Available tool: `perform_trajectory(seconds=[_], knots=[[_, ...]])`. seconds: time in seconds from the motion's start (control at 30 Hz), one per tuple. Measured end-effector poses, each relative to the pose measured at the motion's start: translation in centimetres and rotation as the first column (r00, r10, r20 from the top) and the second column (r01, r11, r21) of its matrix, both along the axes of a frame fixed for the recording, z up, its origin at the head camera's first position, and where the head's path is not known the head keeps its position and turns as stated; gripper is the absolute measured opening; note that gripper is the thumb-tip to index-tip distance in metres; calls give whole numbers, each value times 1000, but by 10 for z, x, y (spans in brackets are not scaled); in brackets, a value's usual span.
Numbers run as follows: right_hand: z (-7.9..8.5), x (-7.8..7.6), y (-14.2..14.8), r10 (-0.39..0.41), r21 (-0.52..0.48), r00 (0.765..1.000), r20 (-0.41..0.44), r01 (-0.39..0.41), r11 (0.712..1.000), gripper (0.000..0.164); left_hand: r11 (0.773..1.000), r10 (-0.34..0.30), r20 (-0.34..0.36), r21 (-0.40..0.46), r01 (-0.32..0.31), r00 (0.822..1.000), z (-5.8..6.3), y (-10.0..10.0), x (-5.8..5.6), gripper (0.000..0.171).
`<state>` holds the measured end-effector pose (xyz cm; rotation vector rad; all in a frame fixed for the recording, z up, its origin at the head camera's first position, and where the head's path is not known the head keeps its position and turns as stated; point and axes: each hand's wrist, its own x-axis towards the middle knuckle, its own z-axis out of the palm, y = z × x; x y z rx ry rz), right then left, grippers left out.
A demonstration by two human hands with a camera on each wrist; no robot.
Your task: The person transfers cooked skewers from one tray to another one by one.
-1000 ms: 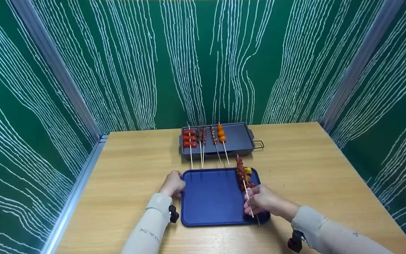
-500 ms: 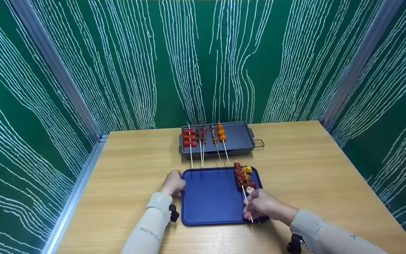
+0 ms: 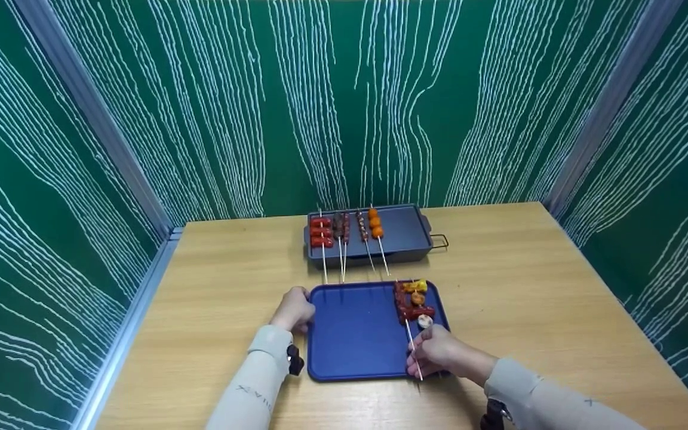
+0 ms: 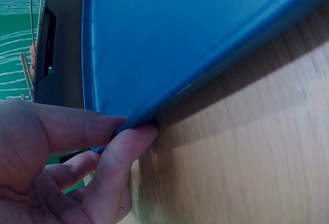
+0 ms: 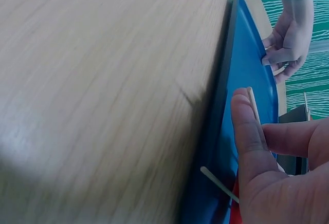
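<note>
A blue tray (image 3: pixel 353 334) lies on the wooden table, and my left hand (image 3: pixel 292 309) pinches its left rim between thumb and finger. My right hand (image 3: pixel 442 351), over the tray's right side, pinches the stick of a reddish-brown meat skewer (image 3: pixel 401 301). The meat end is low over the tray's far right part, with the stick pointing toward me; whether it touches the tray I cannot tell. Right beside it lies another skewer with a yellow piece (image 3: pixel 418 286), a red piece and a white round slice (image 3: pixel 424 321). My right hand hides its lower stick.
Behind the tray stands a dark grill pan (image 3: pixel 407 236) with a wire handle (image 3: pixel 439 241) on its right. On it lie a red sausage skewer (image 3: pixel 321 232), an orange ball skewer (image 3: pixel 375 224) and several dark meat skewers, sticks overhanging the front. Green patterned walls enclose the table.
My right hand has moved slightly down and left, lowering the meat skewer from above the tray's far edge to over its right part. My left hand has stayed on the rim.
</note>
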<state>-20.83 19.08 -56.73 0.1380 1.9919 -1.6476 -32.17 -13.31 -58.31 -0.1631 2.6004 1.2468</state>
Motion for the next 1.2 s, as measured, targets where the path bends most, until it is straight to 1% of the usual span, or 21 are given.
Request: perform_trajectory(seconds=[0.07,0.2,0.37,0.57,0.7,0.8,0.97,1.2], knots=[[-1,1,-2,-8,-4,1000,3,9,1000,11,1000,-4,5,-11,4,1000,2,1,2,24],[-2,1,-6,-36,-8,999,5,36,999,11,1000,-12,7,3,12,1000,1,0,1,19],[-2,0,-8,-44,25,999,-5,44,999,9,1000,-15,-6,2,15,1000,0,0,1,20],[-3,-1,-11,-51,106,998,-42,55,993,8,1000,-13,2,-10,13,1000,-1,0,0,27],[-2,-3,-12,-59,174,995,-85,73,982,7,1000,-11,-3,1,11,1000,-1,0,0,27],[-2,-3,-13,-59,196,993,-104,79,977,9,1000,-14,-11,6,14,1000,0,0,1,26],[1,-3,-12,-49,197,992,-114,71,978,8,1000,-13,-21,10,14,1000,1,0,2,25],[5,-6,-7,-30,190,991,-127,54,980,7,999,-32,-39,-17,31,999,0,0,2,16]])
